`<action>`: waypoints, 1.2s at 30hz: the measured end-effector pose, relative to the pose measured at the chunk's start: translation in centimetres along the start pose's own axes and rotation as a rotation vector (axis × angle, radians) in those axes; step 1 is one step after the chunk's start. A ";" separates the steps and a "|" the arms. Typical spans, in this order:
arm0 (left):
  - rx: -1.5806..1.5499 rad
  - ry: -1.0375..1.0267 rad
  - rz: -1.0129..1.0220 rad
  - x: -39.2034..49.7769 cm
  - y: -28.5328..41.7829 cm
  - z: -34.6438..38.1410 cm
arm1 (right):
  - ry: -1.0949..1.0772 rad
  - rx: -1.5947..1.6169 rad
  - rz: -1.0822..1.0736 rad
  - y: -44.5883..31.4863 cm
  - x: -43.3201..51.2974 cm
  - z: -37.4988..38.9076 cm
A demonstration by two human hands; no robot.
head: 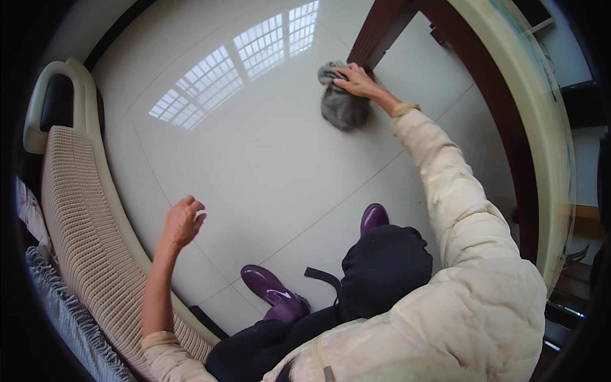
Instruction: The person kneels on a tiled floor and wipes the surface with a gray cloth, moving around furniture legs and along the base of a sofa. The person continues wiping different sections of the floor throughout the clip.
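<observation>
A grey cloth (344,107) is bunched under my right hand (355,80), whose fingers press on its upper folds. The cloth lies against the foot of a dark red wooden table leg (379,36) and looks slightly blurred at its lower part. My right arm reaches out fully towards it. On the other side, my left hand (185,220) hangs in the air over the floor, with its fingers loosely curled and nothing in them. It is nearest to the sofa's front edge.
Pale glossy floor tiles (229,172) reflect a barred window. A sofa with a beige knitted cover (81,200) runs along the left. The table's pale top edge (539,124) curves down the right side. My purple boots (267,286) stand on the tiles below.
</observation>
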State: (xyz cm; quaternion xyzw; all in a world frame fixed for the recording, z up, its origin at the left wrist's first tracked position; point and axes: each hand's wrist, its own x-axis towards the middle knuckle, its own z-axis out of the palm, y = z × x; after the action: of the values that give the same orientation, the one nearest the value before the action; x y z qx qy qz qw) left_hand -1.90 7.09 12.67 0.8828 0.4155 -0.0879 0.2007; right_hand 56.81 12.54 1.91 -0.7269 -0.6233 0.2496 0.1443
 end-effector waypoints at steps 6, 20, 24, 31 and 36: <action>-0.105 -0.108 -0.059 -1.9 1.9 4.2 | 0.248 -0.143 -0.258 -6.2 -1.4 14.2; -0.081 -0.015 0.171 2.7 4.4 3.2 | -0.473 0.532 -0.681 -6.9 -19.0 10.3; -0.090 -0.052 0.063 1.8 4.4 3.0 | -0.237 0.349 -0.580 -1.2 -7.2 1.7; -0.084 -0.087 0.110 1.8 4.9 3.8 | 0.270 -0.284 0.133 4.0 -3.3 6.5; -0.081 -0.065 0.163 4.0 5.9 3.9 | 0.254 -0.146 -0.369 -1.5 -17.1 13.4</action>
State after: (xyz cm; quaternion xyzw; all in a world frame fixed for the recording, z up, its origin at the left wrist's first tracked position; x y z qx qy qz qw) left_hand 5.22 4.83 9.52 0.9014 0.3388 -0.0832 0.2563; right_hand 46.61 -5.27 -5.32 -0.6349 -0.7387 0.0798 0.2117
